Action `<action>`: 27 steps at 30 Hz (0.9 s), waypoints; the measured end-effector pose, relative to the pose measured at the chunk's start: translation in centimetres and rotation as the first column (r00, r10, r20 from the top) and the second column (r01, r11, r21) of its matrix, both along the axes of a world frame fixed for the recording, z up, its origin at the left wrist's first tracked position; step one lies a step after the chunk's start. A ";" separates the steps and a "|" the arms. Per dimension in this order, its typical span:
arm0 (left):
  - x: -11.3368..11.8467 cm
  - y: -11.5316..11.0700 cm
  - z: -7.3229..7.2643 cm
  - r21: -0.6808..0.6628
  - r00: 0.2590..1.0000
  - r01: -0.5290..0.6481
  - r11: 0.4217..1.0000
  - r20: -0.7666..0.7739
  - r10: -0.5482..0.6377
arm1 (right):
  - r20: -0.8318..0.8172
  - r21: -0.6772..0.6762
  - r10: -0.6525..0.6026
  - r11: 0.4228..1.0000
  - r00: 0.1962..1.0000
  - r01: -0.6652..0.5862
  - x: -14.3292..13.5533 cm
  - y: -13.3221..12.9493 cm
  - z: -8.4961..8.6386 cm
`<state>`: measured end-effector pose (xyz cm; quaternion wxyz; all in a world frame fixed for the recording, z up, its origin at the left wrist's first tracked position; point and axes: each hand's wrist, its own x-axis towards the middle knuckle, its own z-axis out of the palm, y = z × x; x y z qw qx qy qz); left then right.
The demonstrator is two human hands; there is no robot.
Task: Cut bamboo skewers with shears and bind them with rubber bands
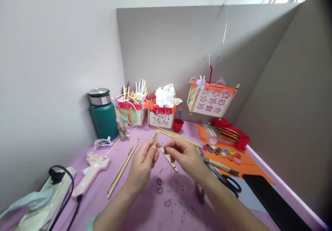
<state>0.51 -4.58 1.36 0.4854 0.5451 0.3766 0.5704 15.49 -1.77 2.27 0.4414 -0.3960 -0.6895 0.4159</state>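
Near the middle of the view, my left hand [145, 158] is closed around short wooden sticks [156, 138], held nearly upright with their tops above the thumb. Just to the right, my right hand [184, 155] pinches a small dark item [165, 149], possibly a rubber band; it is too small to tell. A wooden stick with dark ends [169, 160] lies on the purple table between the hands. Below them are dark rubber bands [159, 181]. More long sticks [123, 168] lie to the left of my left hand.
A pink glue gun [94, 170] and green bottle [103, 118] stand left. Decorated boxes [161, 117] and a red cup [178, 125] are at the back. A lantern [212, 99] hangs back right. Black scissors [228, 184], paints [220, 151] and a black phone [272, 203] lie right.
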 end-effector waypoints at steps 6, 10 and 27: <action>0.5 -0.6 0.3 -0.070 0.976 -0.135 0.988 -0.183 0.120 | -0.016 0.048 -0.121 0.991 0.993 0.121 -0.7 -1.2 0.5; 0.6 -0.5 0.7 -0.081 0.962 -0.165 0.983 -0.232 0.142 | 0.028 0.116 -0.178 0.978 0.984 0.173 -1.0 -1.5 0.3; -0.5 -0.4 1.2 -0.104 0.984 -0.001 0.995 -0.177 -0.018 | -0.481 -0.394 0.340 0.740 0.808 -0.546 1.1 -0.3 1.1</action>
